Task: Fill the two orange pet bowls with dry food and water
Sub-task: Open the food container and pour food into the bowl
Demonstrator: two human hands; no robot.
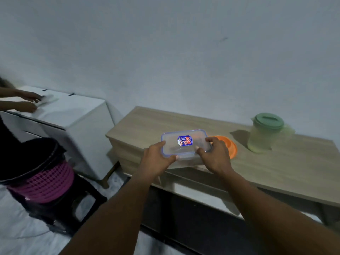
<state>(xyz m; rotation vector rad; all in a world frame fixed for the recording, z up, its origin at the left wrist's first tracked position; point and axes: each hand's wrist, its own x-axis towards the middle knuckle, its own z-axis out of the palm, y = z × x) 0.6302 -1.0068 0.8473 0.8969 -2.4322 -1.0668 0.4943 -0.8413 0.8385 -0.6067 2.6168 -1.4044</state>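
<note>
The clear lidded container (184, 144) is held between both hands, its long axis running left to right. The left hand (156, 159) is closed on its left end and the right hand (216, 153) on its right end, fingers curled over the rim. The orange bowl (228, 146) is seen just behind the right hand.

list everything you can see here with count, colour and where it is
food container: 1, clear with blue-edged lid and a sticker, lid on, held over the table's front left part
pet bowl: 1 visible, orange, on the table behind the right hand, partly hidden
pitcher: 1, pale green with darker green lid, on the table at right
table: 1, light wood, centre to right
cabinet: 1, white, left of the table
bin: 1, pink mesh with black liner, on a dark stool at lower left
another person's hands: 2, on the cabinet top at far left
left hand: 1, gripping the container's left end
right hand: 1, gripping the container's right end
</note>
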